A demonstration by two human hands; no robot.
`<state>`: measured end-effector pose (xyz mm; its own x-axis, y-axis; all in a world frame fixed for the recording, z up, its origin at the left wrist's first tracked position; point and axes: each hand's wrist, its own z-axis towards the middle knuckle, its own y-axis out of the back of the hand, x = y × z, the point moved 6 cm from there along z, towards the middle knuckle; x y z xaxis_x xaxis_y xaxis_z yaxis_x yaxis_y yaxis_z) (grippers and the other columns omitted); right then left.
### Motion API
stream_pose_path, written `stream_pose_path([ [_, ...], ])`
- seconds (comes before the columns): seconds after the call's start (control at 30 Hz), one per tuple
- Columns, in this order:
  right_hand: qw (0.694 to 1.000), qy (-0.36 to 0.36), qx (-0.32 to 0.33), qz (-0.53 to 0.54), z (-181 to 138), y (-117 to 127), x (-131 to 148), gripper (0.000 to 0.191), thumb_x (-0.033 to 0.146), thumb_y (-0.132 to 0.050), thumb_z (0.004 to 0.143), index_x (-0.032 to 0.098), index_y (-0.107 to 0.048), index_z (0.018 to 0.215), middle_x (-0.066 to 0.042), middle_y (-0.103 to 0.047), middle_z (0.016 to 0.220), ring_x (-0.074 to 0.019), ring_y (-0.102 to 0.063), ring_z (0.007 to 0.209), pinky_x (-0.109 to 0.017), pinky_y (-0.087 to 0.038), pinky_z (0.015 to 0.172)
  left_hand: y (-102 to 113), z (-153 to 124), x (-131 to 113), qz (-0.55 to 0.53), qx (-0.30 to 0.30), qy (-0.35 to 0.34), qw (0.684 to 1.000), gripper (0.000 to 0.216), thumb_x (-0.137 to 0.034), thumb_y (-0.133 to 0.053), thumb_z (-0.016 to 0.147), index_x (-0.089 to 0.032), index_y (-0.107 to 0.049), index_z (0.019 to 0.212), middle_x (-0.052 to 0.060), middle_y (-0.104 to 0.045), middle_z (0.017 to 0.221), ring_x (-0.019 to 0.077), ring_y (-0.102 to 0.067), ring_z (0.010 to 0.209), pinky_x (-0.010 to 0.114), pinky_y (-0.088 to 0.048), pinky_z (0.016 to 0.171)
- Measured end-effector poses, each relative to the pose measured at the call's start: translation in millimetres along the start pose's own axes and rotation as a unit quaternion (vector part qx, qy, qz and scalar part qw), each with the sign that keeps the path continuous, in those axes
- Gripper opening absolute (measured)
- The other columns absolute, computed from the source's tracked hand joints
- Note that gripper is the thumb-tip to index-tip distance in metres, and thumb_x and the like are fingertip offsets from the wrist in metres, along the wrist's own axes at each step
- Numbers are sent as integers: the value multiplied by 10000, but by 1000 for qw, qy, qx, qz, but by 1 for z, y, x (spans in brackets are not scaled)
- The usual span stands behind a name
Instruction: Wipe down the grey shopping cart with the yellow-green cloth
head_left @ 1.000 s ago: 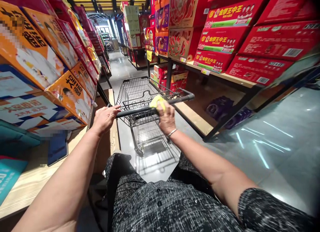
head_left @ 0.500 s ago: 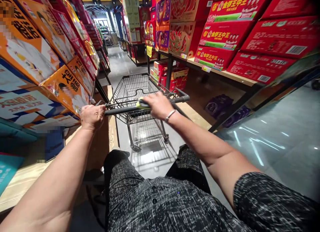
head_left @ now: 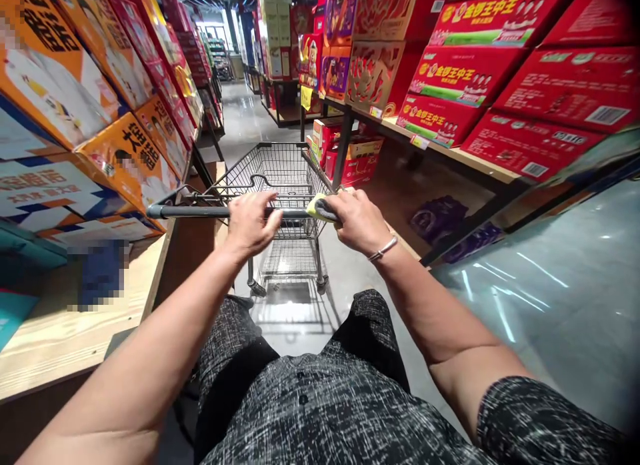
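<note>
A black wire shopping cart point(head_left: 280, 168) stands in the aisle in front of me, its basket with nothing in it. My left hand point(head_left: 250, 221) lies over the middle of the cart's handle bar point(head_left: 193, 211), fingers draped over it. My right hand point(head_left: 357, 218) is closed round a yellow cloth point(head_left: 317, 207) and presses it against the bar's right part. A metal bracelet sits on my right wrist.
Orange and blue boxes point(head_left: 125, 151) fill the slanted shelf on the left, above a wooden ledge point(head_left: 75, 325). Red gift boxes point(head_left: 460, 71) are stacked on the right shelf, with purple packs point(head_left: 437, 218) below. The glossy grey floor point(head_left: 550, 298) runs ahead down the aisle.
The cart has swung to face straight down the aisle. My left hand moved from the bar's left end to its middle. My right hand with the cloth slid to the bar's right part.
</note>
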<state>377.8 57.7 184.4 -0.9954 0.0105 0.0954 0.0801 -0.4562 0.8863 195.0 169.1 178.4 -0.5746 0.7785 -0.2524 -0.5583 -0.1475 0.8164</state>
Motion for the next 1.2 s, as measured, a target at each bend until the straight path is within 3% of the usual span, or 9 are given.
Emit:
stream_pose_path([
  [0.17,976,93,-11,195,-1,3,-1,403,185,-652,820,238,-650,1220,-49,-685,1117,-222,-580,1008,-355,-467,923,-31,2,-31,-52,66,-36,996,454,-393,-422,970,-220,-526,1376,74,-664,1275,260,-559,1182,427,-309,1038],
  [0.33,924,-21,-217,315,-24,8,-55,623,251,-660,827,287,-500,1428,-47,-589,1313,-242,-564,1212,-392,-435,1081,-32,-6,-23,-48,69,-45,995,365,-460,-455,964,-305,-639,1238,24,-681,1155,245,-553,1109,453,-242,1022],
  [0.53,926,-75,-224,295,-24,-57,-76,615,195,-643,796,282,-546,1397,-65,-524,1403,-256,-476,1346,-436,-352,1182,-25,-8,-18,-67,67,-48,994,366,-526,-522,895,-283,-654,1134,16,-673,1099,247,-549,1067,458,-223,1005],
  [0.6,886,-96,-220,396,-17,-77,-64,577,225,-634,803,276,-556,1372,-55,-556,1390,-242,-483,1346,-440,-348,1192,-23,-9,-18,-72,62,-54,994,374,-537,-511,893,-280,-653,1125,19,-672,1095,249,-550,1068,457,-219,1004],
  [0.73,716,-162,-190,651,-18,-99,-26,543,287,-594,833,306,-515,1370,-15,-641,1312,-219,-606,1209,-449,-475,1097,-19,-11,-14,-78,66,-57,993,391,-549,-487,899,-281,-645,1135,20,-674,1100,249,-551,1069,453,-220,999],
  [0.8,674,-162,-168,701,-23,-96,-9,523,306,-628,832,308,-534,1346,-12,-629,1343,-218,-609,1210,-435,-477,1096,-16,-12,-10,-79,70,-50,993,393,-556,-479,902,-280,-648,1126,17,-674,1086,247,-551,1057,453,-220,995],
  [0.97,672,-150,-148,710,-23,-88,-2,597,356,-784,754,307,-566,1308,-16,-587,1403,-205,-589,1230,-394,-461,1109,-12,-14,0,-83,74,-42,993,412,-585,-466,903,-278,-661,1097,14,-667,1052,239,-546,1012,451,-224,986],
  [1.1,634,-178,-140,739,-9,-109,-17,556,437,-812,705,290,-602,1199,-16,-702,1202,-192,-664,1064,-385,-530,1015,-12,-15,1,-88,73,-43,993,423,-593,-469,897,-272,-662,1096,13,-667,1052,239,-542,1022,449,-219,991],
  [1.2,662,-184,-167,707,5,-120,-35,582,466,-803,688,277,-588,1194,-31,-710,1165,-196,-671,1018,-391,-551,967,-14,-14,-1,-85,72,-38,993,417,-586,-474,893,-275,-662,1098,15,-671,1056,239,-542,1026,449,-221,997],
])
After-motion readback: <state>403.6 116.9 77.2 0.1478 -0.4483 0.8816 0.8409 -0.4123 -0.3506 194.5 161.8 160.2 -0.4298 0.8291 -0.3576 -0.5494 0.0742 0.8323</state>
